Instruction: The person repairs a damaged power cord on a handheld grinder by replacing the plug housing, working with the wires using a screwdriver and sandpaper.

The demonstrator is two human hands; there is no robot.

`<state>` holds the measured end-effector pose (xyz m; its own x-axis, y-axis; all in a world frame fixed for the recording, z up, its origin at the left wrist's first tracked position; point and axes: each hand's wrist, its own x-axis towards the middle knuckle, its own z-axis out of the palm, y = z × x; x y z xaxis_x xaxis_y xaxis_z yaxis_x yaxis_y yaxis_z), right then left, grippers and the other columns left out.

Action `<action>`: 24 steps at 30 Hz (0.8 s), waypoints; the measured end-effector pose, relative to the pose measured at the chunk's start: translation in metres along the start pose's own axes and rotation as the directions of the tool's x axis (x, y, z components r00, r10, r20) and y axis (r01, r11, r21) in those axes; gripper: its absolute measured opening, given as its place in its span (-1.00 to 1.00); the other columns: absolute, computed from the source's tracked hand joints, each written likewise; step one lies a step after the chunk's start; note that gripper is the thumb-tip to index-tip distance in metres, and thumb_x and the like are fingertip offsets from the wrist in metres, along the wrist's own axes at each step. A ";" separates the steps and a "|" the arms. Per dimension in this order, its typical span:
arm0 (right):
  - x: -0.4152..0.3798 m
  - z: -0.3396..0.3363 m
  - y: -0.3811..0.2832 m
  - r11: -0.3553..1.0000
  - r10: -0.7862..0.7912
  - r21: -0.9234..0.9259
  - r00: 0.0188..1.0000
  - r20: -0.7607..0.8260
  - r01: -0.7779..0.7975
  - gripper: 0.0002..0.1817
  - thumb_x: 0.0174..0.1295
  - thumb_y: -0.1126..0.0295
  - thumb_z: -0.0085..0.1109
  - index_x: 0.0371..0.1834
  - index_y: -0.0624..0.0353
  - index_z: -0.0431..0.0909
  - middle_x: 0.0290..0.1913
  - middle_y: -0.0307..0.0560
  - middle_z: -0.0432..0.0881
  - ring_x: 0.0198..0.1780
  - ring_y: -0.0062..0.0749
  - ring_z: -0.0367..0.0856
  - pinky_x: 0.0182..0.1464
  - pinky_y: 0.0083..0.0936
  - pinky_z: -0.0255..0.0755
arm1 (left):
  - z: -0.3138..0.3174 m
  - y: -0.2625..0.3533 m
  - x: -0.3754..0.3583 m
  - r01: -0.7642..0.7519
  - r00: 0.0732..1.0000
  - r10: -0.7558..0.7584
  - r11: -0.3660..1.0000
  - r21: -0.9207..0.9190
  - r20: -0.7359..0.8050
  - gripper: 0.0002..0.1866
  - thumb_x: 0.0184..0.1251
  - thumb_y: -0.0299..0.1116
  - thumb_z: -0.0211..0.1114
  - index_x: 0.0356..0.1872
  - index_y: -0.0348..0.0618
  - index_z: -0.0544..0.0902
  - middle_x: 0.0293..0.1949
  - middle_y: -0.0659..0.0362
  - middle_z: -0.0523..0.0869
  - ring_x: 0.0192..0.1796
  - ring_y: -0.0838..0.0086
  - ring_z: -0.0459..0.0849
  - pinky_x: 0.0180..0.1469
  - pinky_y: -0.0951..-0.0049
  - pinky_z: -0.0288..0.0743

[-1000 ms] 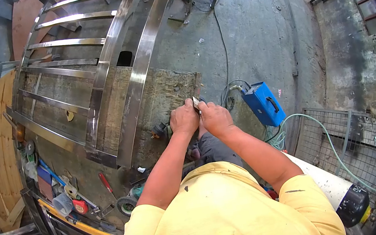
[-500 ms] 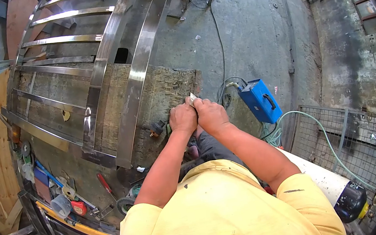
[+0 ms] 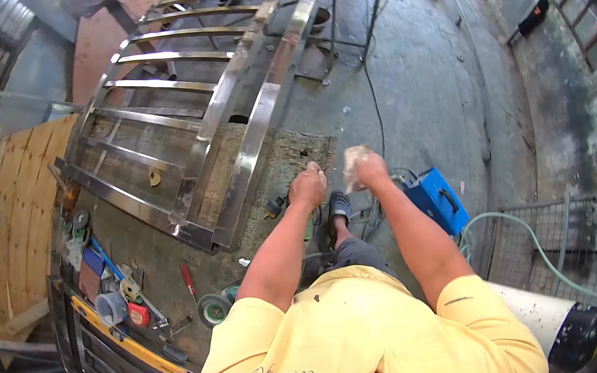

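Observation:
Out in front of me, my right hand [image 3: 371,169] grips a pale, crumpled cloth-like piece [image 3: 354,166], which hangs off its left side, blurred. My left hand [image 3: 308,186] is apart from it, to the left, with its fingers pressed together near the edge of a worn wooden board [image 3: 293,150]; what it holds, if anything, is too small to tell. Left of my hands, a shiny metal frame with crossbars [image 3: 253,151] lies over the board. Below and between the hands is my shoe [image 3: 340,205].
A blue machine [image 3: 436,202] with a hose stands at the right, near a white cylinder [image 3: 533,310]. At the lower left lie a red tape measure [image 3: 139,314], a red-handled tool [image 3: 187,278] and a grinder [image 3: 214,309]. Curved wooden panels [image 3: 27,227] lean at far left.
My hands, together before, have moved apart. The pale piece now shows spread out at my right hand. The view has shifted, showing more of the frame's far end.

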<state>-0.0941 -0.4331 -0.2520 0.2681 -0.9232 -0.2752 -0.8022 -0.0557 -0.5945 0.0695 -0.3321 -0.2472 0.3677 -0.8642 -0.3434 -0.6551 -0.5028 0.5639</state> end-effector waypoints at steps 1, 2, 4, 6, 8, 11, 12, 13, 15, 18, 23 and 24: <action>-0.002 -0.006 0.008 0.996 0.061 0.066 0.998 -0.021 -0.060 -0.49 0.25 0.15 0.15 0.14 0.30 0.62 0.05 0.31 0.70 0.13 0.18 0.67 0.16 -0.06 0.51 | -0.006 -0.002 -0.004 -0.024 0.998 0.021 0.999 -0.046 -0.055 -0.71 0.51 -0.16 0.05 0.00 -0.13 0.53 -0.13 -0.19 0.75 0.00 -0.17 0.70 0.07 -0.11 0.51; -0.008 -0.008 0.017 0.950 0.167 0.278 0.983 -0.070 -0.142 -0.48 0.26 0.12 0.14 0.14 0.32 0.62 0.09 0.35 0.68 0.16 0.22 0.64 0.19 -0.07 0.49 | -0.011 -0.004 -0.011 -0.047 0.994 0.038 0.995 -0.087 -0.102 -0.72 0.51 -0.16 0.06 0.00 -0.13 0.54 -0.16 -0.19 0.75 -0.02 -0.16 0.70 0.05 -0.11 0.51; -0.027 -0.019 0.008 0.985 0.049 0.165 0.998 -0.038 -0.042 -0.49 0.28 0.15 0.17 0.15 0.35 0.59 0.07 0.36 0.68 0.12 0.25 0.65 0.17 -0.11 0.50 | -0.018 -0.012 -0.025 -0.102 0.981 0.070 0.979 -0.175 -0.179 -0.73 0.49 -0.18 0.10 -0.02 -0.13 0.54 -0.20 -0.18 0.75 -0.06 -0.15 0.71 0.00 -0.10 0.52; -0.036 -0.018 0.003 0.990 -0.001 0.143 1.000 0.030 -0.003 -0.44 0.31 0.10 0.11 0.19 0.36 0.56 0.11 0.43 0.64 0.22 0.29 0.58 0.25 -0.07 0.44 | -0.026 -0.016 -0.039 -0.172 0.963 0.101 0.945 -0.277 -0.250 -0.75 0.47 -0.20 0.16 -0.04 -0.13 0.55 -0.24 -0.17 0.75 -0.10 -0.14 0.72 -0.06 -0.07 0.54; -0.038 -0.004 -0.002 0.985 -0.012 0.175 0.999 0.034 0.006 -0.44 0.30 0.11 0.13 0.20 0.35 0.56 0.12 0.42 0.64 0.23 0.28 0.57 0.26 -0.08 0.43 | -0.034 -0.015 -0.058 -0.180 0.953 0.094 0.940 -0.291 -0.287 -0.76 0.45 -0.24 0.20 -0.05 -0.19 0.57 -0.28 -0.13 0.76 -0.17 -0.05 0.74 -0.11 0.07 0.57; -0.026 0.020 -0.021 0.952 -0.106 0.299 0.988 0.112 0.068 -0.45 0.29 0.13 0.16 0.21 0.34 0.56 0.12 0.38 0.66 0.22 0.23 0.60 0.25 -0.13 0.44 | -0.050 -0.015 -0.087 -0.222 0.938 0.097 0.906 -0.360 -0.332 -0.78 0.44 -0.31 0.23 -0.07 -0.25 0.58 -0.34 -0.07 0.77 -0.25 0.13 0.78 -0.16 0.19 0.58; -0.021 0.029 -0.028 0.932 -0.148 0.352 0.978 0.146 0.088 -0.45 0.29 0.13 0.17 0.21 0.33 0.56 0.11 0.37 0.67 0.21 0.21 0.61 0.24 -0.15 0.45 | -0.056 -0.015 -0.097 -0.224 0.939 0.088 0.890 -0.398 -0.332 -0.79 0.44 -0.33 0.23 -0.08 -0.26 0.58 -0.34 -0.06 0.76 -0.26 0.16 0.78 -0.17 0.21 0.58; -0.016 0.038 -0.036 0.918 -0.147 0.391 0.971 0.188 0.063 -0.45 0.29 0.14 0.18 0.21 0.33 0.56 0.10 0.34 0.68 0.19 0.16 0.63 0.22 -0.17 0.46 | -0.061 -0.015 -0.106 -0.228 0.940 0.080 0.870 -0.436 -0.331 -0.80 0.44 -0.34 0.23 -0.09 -0.27 0.58 -0.35 -0.05 0.76 -0.28 0.19 0.78 -0.18 0.23 0.58; -0.007 0.052 -0.059 0.889 -0.149 0.458 0.950 0.274 0.007 -0.46 0.28 0.16 0.20 0.21 0.32 0.56 0.07 0.29 0.70 0.15 0.08 0.67 0.19 -0.22 0.48 | -0.073 -0.016 -0.122 -0.234 0.935 0.074 0.861 -0.451 -0.346 -0.81 0.42 -0.36 0.25 -0.13 -0.30 0.56 -0.42 0.04 0.73 -0.36 0.40 0.73 -0.24 0.35 0.56; -0.003 0.063 -0.093 0.876 -0.235 0.480 0.909 0.343 0.045 -0.47 0.28 0.14 0.22 0.20 0.30 0.57 0.04 0.22 0.72 0.09 -0.02 0.69 0.15 -0.25 0.50 | -0.087 -0.023 -0.141 -0.253 0.914 0.059 0.857 -0.449 -0.401 -0.81 0.40 -0.36 0.28 -0.17 -0.29 0.54 -0.47 0.13 0.69 -0.42 0.57 0.62 -0.33 0.44 0.50; -0.022 0.050 -0.132 0.933 -0.265 0.340 0.868 0.419 0.120 -0.46 0.25 0.11 0.28 0.18 0.27 0.58 0.06 0.22 0.72 0.09 0.03 0.68 0.15 -0.22 0.51 | -0.105 -0.031 -0.161 -0.243 0.910 0.044 0.862 -0.444 -0.412 -0.80 0.40 -0.34 0.29 -0.23 -0.28 0.54 -0.49 0.14 0.67 -0.47 0.55 0.56 -0.37 0.43 0.46; -0.023 0.051 -0.130 0.938 -0.249 0.329 0.876 0.414 0.111 -0.45 0.24 0.10 0.29 0.18 0.26 0.57 0.07 0.22 0.71 0.09 0.05 0.68 0.16 -0.21 0.51 | -0.106 -0.034 -0.163 -0.237 0.912 0.037 0.861 -0.451 -0.408 -0.80 0.40 -0.33 0.29 -0.25 -0.28 0.54 -0.51 0.15 0.65 -0.49 0.55 0.54 -0.38 0.43 0.46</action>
<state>0.0308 -0.3857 -0.2070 0.6553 -0.6372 -0.4056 -0.5470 -0.0300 -0.8366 0.1014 -0.1759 -0.1305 0.5804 -0.8142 0.0141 -0.3531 -0.2360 0.9053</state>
